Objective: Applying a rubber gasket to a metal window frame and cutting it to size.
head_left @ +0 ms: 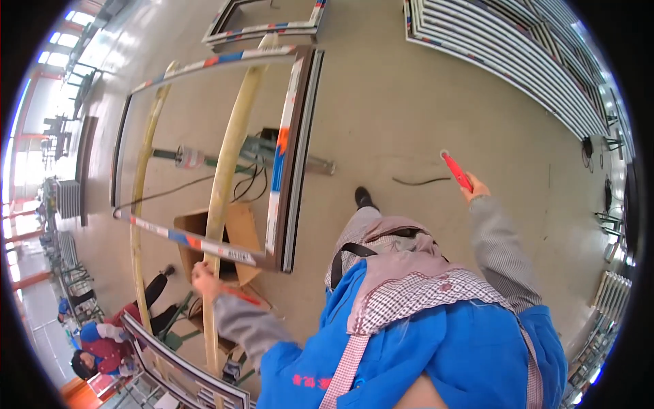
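Observation:
My right hand [477,188] is closed around the handle of a red hand tool [456,170] with a pale round, wheel-like head, held out over the floor. My left hand [206,278] is slightly blurred, with its fingers curled, beside a yellowish support rail [231,150] at the near edge of a rectangular window frame [278,184]. By the left wrist shows a long red thing [240,294]; whether the hand holds it is unclear. The frame is dark on its outer side, has coloured tape along its faces, and rests on two rails.
Below the frame stand an open cardboard box [242,232] and a green stand with cables. A dark strip [421,182] lies on the floor. Stacked frames [504,61] fill the far right; another frame [266,28] sits ahead. A co-worker [102,351] is at the lower left.

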Demonstrator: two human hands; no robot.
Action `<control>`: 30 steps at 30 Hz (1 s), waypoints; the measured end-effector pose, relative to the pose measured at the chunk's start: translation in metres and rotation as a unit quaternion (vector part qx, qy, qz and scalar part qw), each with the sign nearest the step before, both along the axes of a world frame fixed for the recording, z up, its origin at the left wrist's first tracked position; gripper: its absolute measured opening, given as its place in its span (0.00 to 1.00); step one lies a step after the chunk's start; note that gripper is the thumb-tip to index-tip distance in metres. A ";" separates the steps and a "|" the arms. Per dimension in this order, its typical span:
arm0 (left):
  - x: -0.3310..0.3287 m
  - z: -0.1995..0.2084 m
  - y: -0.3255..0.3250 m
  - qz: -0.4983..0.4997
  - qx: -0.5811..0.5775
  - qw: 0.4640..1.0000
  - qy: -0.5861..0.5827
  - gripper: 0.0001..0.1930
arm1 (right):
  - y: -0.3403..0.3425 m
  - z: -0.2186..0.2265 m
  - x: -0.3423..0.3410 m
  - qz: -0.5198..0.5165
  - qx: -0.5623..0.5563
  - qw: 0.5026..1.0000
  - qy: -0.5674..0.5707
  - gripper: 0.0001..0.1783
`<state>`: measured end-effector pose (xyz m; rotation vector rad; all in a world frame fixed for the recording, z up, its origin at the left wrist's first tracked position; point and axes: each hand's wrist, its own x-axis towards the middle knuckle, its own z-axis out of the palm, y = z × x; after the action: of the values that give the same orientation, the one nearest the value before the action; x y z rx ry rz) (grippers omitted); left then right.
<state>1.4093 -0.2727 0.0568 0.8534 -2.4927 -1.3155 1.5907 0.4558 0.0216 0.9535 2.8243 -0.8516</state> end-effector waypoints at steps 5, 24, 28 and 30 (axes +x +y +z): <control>-0.090 0.185 0.207 -0.037 0.218 0.962 0.158 0.11 | 0.053 -0.002 -0.003 -0.023 0.060 0.926 -0.372 0.17; -0.375 0.192 0.596 -0.125 0.456 0.867 0.155 0.13 | 0.395 -0.070 -0.275 -0.101 0.037 0.940 -0.324 0.18; -0.407 0.204 0.610 -0.081 0.455 0.870 0.173 0.12 | 0.521 -0.083 -0.445 -0.025 0.054 0.976 -0.210 0.17; -0.419 0.196 0.597 -0.046 0.462 0.865 0.193 0.12 | 0.546 -0.090 -0.554 0.023 0.066 0.980 -0.189 0.16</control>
<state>0.9901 0.3239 0.2526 0.5031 -1.5349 -2.4723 1.0371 1.0016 -0.0679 0.9421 2.5832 -0.4263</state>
